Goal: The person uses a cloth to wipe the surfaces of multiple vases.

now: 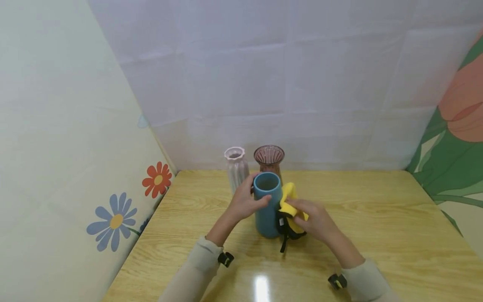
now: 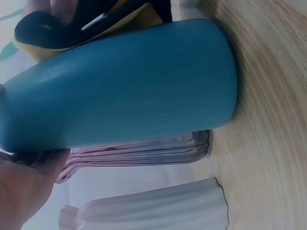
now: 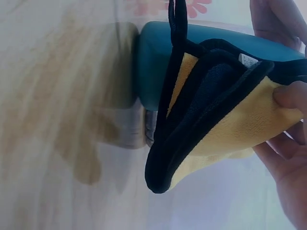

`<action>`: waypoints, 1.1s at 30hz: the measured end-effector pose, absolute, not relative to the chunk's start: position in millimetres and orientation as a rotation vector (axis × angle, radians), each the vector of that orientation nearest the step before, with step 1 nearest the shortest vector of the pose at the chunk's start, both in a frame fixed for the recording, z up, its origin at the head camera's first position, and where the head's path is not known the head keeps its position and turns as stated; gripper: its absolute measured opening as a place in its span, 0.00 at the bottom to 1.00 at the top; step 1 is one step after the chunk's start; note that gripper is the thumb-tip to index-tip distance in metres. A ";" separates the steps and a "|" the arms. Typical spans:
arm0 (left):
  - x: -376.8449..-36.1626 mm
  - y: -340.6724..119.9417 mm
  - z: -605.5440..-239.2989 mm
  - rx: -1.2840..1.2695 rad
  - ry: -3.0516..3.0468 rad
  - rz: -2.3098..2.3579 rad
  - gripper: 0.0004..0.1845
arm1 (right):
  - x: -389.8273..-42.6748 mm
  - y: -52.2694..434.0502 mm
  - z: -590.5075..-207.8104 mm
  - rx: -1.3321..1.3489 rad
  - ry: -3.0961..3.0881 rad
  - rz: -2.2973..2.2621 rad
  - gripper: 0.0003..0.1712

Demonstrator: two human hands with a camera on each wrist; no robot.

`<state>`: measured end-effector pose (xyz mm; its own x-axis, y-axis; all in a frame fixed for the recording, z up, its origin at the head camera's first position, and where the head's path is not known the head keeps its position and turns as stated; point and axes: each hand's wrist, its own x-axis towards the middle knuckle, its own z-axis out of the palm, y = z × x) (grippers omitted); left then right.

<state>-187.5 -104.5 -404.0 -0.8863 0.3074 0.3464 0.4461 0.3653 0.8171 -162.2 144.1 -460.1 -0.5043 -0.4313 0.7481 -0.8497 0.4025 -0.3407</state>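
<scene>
Your left hand (image 1: 245, 203) grips the upright matte blue ceramic vase (image 1: 267, 207) near its rim; your right hand (image 1: 313, 220) pinches the folded yellow black-edged microfibre cloth (image 1: 288, 205) against its side. Wiping looks underway, with much of the surface left.

Staged booth: sheet backdrop (image 1: 264, 84), wooden table (image 1: 377, 218)

Pink vase (image 1: 269, 161) half behind blue vase (image 1: 267, 205)

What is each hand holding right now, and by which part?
The left hand grips the blue vase around its upper body near the rim. The right hand pinches a folded yellow cloth against the vase's side.
</scene>
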 end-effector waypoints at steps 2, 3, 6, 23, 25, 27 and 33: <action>-188.3 -105.7 -403.6 -0.709 -2.482 -1.559 0.37 | -160.3 144.0 -461.6 1.088 -2.120 0.975 0.29; -188.8 -106.2 -403.5 -0.721 -2.481 -1.564 0.37 | -159.5 144.1 -462.8 1.085 -2.132 0.974 0.29; -190.6 -107.9 -403.6 -0.753 -2.481 -1.581 0.38 | -157.4 144.2 -465.6 1.080 -2.163 0.969 0.29; -200.6 -113.1 -404.7 -0.861 -2.496 -1.702 0.38 | -150.2 147.4 -472.9 1.049 -2.447 0.945 0.20; -201.2 -113.7 -404.5 -0.871 -2.496 -1.720 0.38 | -150.9 147.4 -473.8 1.057 -2.468 0.941 0.19; -201.5 -114.1 -403.8 -0.880 -2.498 -1.727 0.38 | -151.4 147.4 -474.0 1.058 -2.500 0.935 0.19; -203.0 -115.7 -402.6 -0.897 -2.513 -1.726 0.38 | -153.2 146.7 -474.9 1.062 -2.616 0.898 0.18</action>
<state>-203.0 -115.7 -402.6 -0.8401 0.4660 0.2776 0.4264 0.2510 0.8690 -153.2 146.7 -474.9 -0.7289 -0.5742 0.3729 -0.6821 0.5626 -0.4671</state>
